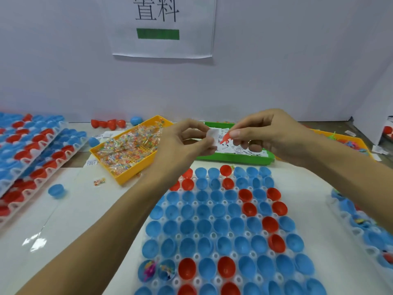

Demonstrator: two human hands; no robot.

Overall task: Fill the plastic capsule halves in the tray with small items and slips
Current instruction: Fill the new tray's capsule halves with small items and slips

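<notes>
The white tray [214, 225] of round sockets runs off the bottom edge, so its nearest row of capsule halves [204, 225] is cut short. Its far left corner is hidden behind the left forearm. The halves are smooth, glossy plastic cups, mostly blue with some red. Two blue ones at the tray's near left hold small colourful bits too blurred to name.

Above the tray's far edge, the left hand [185, 143] pinches a small white slip [213, 134] between thumb and fingers. The right hand [265, 135] pinches a tiny red toy [225, 139] whose shape is hard to make out.

Beyond the tray, a green bin [234, 156] of printed slips is largely hidden behind both hands. Left of the tray sits a yellow perforated bin [127, 143] of crinkly clear packets. An orange bin [348, 141] beyond the tray's right corner is mostly hidden by the right wrist. All rest on a pale worktop [89, 209].
</notes>
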